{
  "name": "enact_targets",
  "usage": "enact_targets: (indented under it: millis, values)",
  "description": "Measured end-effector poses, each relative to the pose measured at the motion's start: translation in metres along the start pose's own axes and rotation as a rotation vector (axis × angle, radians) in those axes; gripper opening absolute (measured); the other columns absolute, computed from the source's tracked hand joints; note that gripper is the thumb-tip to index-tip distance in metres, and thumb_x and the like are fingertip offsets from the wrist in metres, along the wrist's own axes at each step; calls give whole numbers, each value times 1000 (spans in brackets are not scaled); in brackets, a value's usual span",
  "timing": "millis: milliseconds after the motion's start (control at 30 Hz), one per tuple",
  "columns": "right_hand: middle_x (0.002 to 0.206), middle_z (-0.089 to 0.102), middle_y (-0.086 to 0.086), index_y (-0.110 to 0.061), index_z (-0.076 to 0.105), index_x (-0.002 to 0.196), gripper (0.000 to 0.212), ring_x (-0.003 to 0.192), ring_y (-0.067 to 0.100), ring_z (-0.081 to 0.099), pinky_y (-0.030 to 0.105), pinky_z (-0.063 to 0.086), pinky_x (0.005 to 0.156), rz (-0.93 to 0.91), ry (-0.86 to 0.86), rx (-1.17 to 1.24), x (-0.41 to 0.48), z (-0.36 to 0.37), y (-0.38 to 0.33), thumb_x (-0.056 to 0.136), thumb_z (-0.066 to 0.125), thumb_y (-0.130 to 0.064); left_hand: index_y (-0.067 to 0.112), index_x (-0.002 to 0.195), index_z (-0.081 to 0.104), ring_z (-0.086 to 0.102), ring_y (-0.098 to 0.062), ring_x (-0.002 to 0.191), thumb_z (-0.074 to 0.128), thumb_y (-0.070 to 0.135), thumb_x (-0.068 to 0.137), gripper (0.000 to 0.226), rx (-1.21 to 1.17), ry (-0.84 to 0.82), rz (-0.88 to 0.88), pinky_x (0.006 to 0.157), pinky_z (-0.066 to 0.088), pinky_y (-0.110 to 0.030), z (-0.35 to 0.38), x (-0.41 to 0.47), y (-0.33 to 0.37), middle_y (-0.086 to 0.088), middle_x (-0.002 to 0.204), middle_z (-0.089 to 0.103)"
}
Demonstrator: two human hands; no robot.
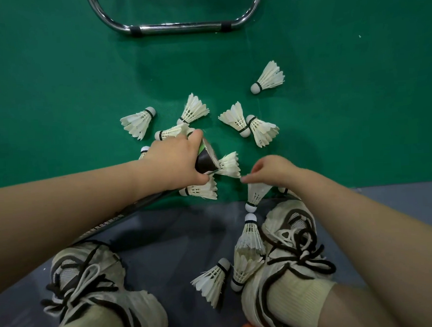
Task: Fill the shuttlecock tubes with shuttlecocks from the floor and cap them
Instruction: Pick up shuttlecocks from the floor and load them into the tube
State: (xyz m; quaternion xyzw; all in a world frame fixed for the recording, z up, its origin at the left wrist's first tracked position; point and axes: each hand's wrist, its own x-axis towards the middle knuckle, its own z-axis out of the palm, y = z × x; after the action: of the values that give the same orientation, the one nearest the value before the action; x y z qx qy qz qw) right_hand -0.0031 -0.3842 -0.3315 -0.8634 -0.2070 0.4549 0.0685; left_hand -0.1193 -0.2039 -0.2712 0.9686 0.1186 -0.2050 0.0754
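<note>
- Left grip wraps the tube near its mouth, low over the floor
- Right grip reaches the shuttlecock poking from the tube; whether it pinches, I cannot tell
- A crooked push could crumple or jam it

I see the green court floor give way to a grey strip on my side of both hands. Beyond the left hand three shuttlecocks lie loosely grouped. Beyond the right hand a touching pair lies, with a lone shuttlecock farther out. Nearer me than that hand, three more lie on the grey. A chrome frame rests far beyond.
</note>
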Motion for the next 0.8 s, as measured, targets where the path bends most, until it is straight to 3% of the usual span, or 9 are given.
enact_targets:
  millis: [100,233,367,467,533,600,700,800]
  values:
    - [99,68,-1,-22,67,88,18,89,17,58,32,50,82,28,51,-91,-4,6,3,81,66,-39,15,123,31,54,-30,90,63,56,73,73,14,-7,17,72,48,-39,0,1,7,-6,94,47]
    - [97,66,1,-14,70,100,21,84,16,56,29,44,72,39,138,59,-8,1,3,88,61,-29,15,128,30,51,-28,89,63,57,74,76,37,-10,29,68,40,-35,0,0,18,-9,103,51]
    - [108,66,8,-9,69,102,19,98,24,61,37,49,89,88,344,505,-16,-22,3,88,59,-18,15,128,30,46,-27,81,62,58,74,76,60,-15,34,66,41,-34,1,-1,25,-10,104,52]
    - [86,65,5,-10,66,78,7,82,19,57,27,45,76,12,529,882,-28,-35,1,84,62,-11,15,126,31,48,-26,81,63,58,73,75,47,-10,36,65,41,-34,0,-1,26,-8,101,51]
    - [70,60,-1,-14,61,64,20,70,13,52,24,42,71,-108,587,1015,-35,-41,-4,83,62,-7,16,122,32,46,-25,78,63,58,73,72,39,1,43,64,40,-34,-2,0,28,-7,95,49]
    - [64,60,-3,-16,63,62,22,64,9,53,21,43,70,-231,546,1035,-41,-45,-14,80,63,-5,16,116,33,45,-25,77,63,57,72,67,29,13,56,64,41,-34,-4,0,30,-6,92,47]
    - [53,62,-10,-15,65,65,19,52,-2,54,9,42,58,-331,328,886,-47,-46,-32,80,65,-4,17,112,34,47,-27,80,64,56,72,64,-1,27,66,68,45,-36,-7,2,32,-6,91,47]
    - [71,66,-3,-18,65,73,17,73,10,60,28,46,80,-267,-3,709,-52,-44,-43,88,61,-26,16,113,35,53,-29,87,64,55,71,64,-11,41,70,73,47,-38,-8,2,34,-7,95,49]
